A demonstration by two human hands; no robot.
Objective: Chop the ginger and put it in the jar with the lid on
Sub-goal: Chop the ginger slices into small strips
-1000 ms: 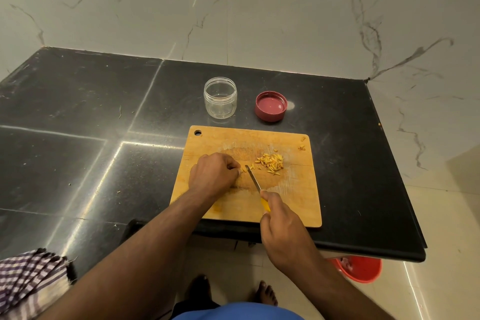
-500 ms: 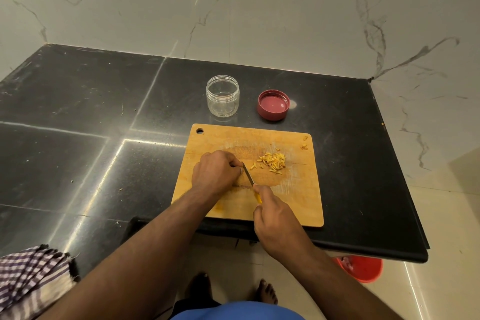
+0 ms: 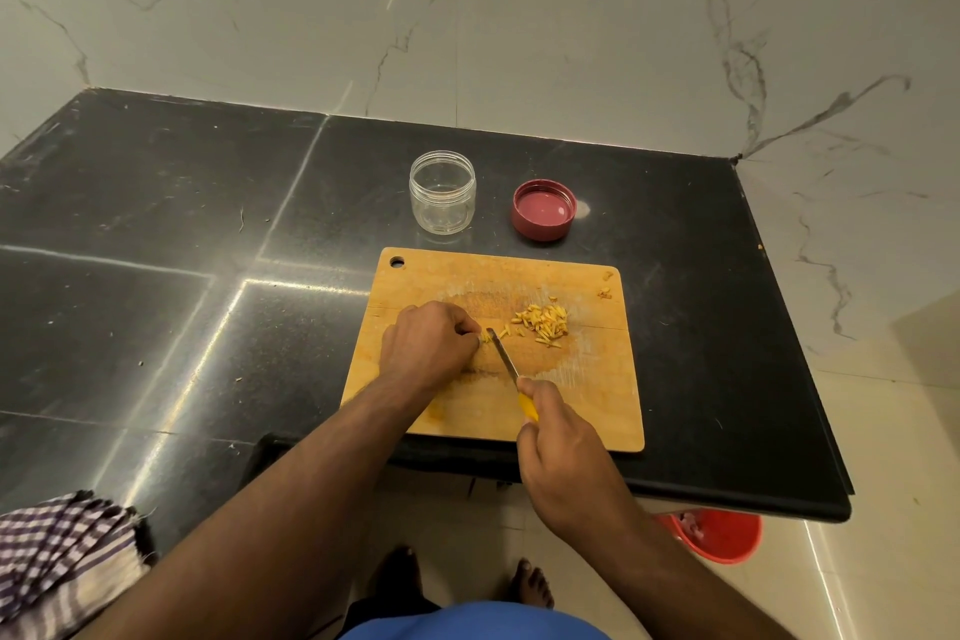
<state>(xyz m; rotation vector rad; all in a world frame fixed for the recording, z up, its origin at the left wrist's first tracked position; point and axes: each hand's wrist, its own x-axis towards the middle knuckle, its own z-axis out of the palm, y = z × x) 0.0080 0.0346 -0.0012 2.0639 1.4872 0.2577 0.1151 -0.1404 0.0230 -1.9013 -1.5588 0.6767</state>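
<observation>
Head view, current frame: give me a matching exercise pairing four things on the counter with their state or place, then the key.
Things:
1. jar
2. lid
3. knife
4. chopped ginger

States:
A. lies upside down on the counter, right of the jar
B. piled on the cutting board, right of the blade
C. stands open and empty behind the board
D. held by its yellow handle in the right hand

Pairs: 1-C, 2-A, 3-D, 4-B

The left hand (image 3: 427,344) hid the uncut ginger it pinned, only a sliver showing. The right hand (image 3: 563,452) covered most of the knife's yellow handle (image 3: 527,406). The countertop (image 3: 727,379) hid most of the red bucket (image 3: 719,535), and the left edge cropped the checked cloth (image 3: 57,561).
</observation>
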